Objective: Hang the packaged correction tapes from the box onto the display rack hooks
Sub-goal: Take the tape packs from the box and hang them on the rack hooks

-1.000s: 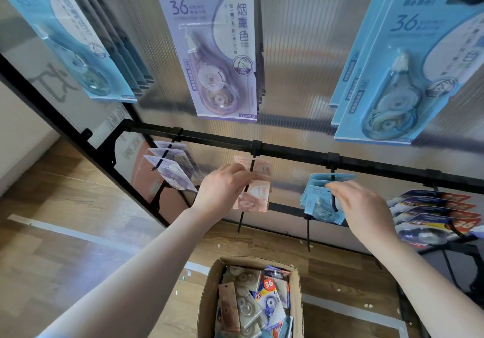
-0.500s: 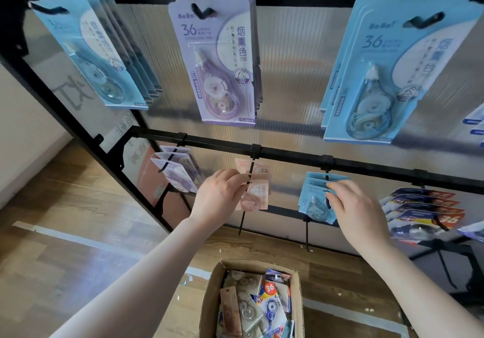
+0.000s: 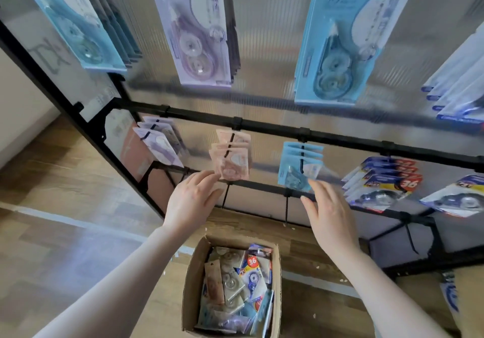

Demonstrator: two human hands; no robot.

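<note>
Correction tapes (image 3: 232,158) on hooks, left hand (image 3: 192,201) and right hand (image 3: 328,213) spread just below

Both bare forearms stretched forward and upward from the lower corners, converging slightly. Left hand (image 3: 192,201) raised with back toward the camera, fingers loosely extended and a little spread, tips pointing up and right, nothing held. Right hand (image 3: 331,213) likewise lifted, back showing, fingers straight and relaxed, thumb splayed to the left, nothing held
</note>
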